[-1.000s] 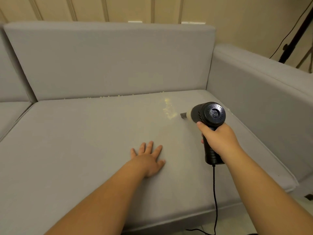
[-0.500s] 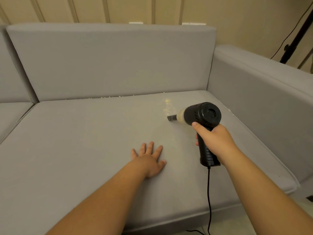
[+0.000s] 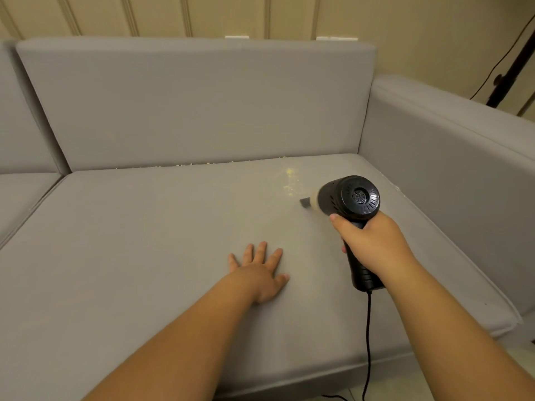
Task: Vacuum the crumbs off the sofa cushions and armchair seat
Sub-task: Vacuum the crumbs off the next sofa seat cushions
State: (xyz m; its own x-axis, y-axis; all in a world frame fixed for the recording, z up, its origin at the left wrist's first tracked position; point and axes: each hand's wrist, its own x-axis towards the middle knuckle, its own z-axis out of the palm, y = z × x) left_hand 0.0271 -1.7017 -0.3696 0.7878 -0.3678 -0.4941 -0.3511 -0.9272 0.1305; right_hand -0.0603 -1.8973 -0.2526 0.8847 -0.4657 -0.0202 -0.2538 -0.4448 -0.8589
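A grey sofa seat cushion (image 3: 144, 241) fills the view. A patch of pale yellow crumbs (image 3: 291, 180) lies near its back right corner, and more crumbs (image 3: 202, 164) line the crease under the back cushion. My right hand (image 3: 373, 244) grips the handle of a black handheld vacuum (image 3: 351, 198), whose nozzle points left, just below the crumb patch. My left hand (image 3: 260, 270) rests flat on the cushion, fingers spread, left of the vacuum.
The grey back cushion (image 3: 197, 102) stands behind and the sofa armrest (image 3: 451, 175) rises on the right. A second seat cushion (image 3: 20, 198) adjoins on the left. The vacuum's black cord (image 3: 368, 342) hangs over the front edge. A dark stand (image 3: 512, 65) is at far right.
The vacuum swept left with its nozzle across the crumb patch, then drew back a little to the right. My left hand stayed in place.
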